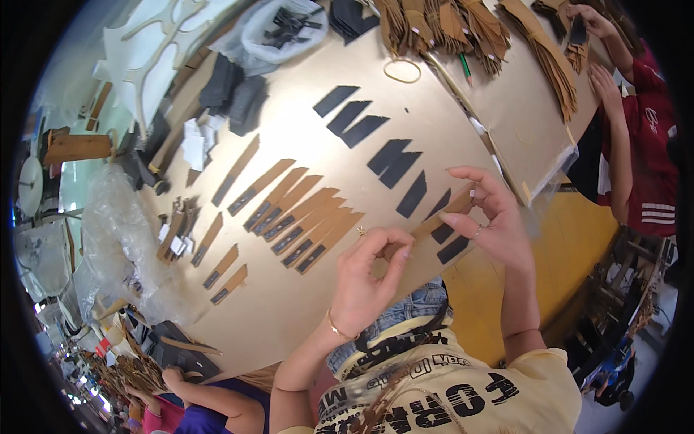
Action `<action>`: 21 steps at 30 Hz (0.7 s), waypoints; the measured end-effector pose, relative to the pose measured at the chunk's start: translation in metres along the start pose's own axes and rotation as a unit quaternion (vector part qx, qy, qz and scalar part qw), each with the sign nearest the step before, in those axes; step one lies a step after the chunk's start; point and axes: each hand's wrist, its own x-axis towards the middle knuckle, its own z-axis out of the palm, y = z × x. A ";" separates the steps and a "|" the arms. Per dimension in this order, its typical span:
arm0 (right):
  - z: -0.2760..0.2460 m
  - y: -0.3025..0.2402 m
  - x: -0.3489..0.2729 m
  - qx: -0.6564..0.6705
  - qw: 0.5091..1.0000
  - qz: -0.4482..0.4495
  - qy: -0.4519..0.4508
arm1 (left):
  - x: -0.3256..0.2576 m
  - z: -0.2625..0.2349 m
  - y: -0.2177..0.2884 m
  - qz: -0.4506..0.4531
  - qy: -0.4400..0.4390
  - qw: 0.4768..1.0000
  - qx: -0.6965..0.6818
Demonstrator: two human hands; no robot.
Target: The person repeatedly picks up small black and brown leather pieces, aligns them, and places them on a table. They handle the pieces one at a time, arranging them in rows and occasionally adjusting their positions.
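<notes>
My right hand holds the upper end of a narrow brown strip, apparently leather, between thumb and fingers above the table's near edge. A small white tag shows at that end. My left hand is by the strip's lower end, thumb and forefinger pinched together; what is between them is too small to make out. Below the strip lie flat black pieces, partly covered by it and my right hand. Left of my left hand, brown strips with black ends lie in a slanting row. Further black pieces stretch away beyond my hands.
Bundled brown strips lie at the far edge, near a green pen. A plastic bag holds black pieces. Black stacks and crumpled clear plastic are at left. A co-worker in red handles pieces at far right; another person's arm is lower left.
</notes>
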 end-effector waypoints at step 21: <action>-0.017 0.046 -0.065 -0.122 0.989 0.018 0.086 | -0.042 0.048 -0.021 -0.024 -0.045 0.994 0.093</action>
